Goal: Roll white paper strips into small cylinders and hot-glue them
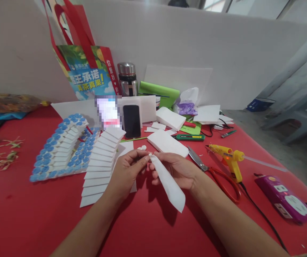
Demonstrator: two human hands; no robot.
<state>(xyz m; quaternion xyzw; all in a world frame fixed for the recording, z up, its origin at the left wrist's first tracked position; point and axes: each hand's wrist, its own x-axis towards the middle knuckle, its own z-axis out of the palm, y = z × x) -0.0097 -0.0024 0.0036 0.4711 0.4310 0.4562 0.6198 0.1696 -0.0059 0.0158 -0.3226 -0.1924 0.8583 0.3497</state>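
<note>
Above the front of the red table, my left hand (126,171) pinches the narrow, gathered end of a white paper strip (169,184) between thumb and fingers. My right hand (179,169) closes on the same end from the other side. The strip's loose, wider end hangs down toward me across the right palm. Beyond my hands lies a stack of white paper sheets (166,142), with a few small white pieces (142,147) beside it. Left of my left hand is a stepped row of white panels (97,178), near a blue-and-white stepped piece (54,151).
On the right lie red-handled scissors (224,184), a yellow glue gun (230,157) and a purple power strip (286,200), with cords trailing. A green cutter (188,137), a dark phone (131,121), a thermos (128,80) and a shopping bag (89,76) stand or lie farther back.
</note>
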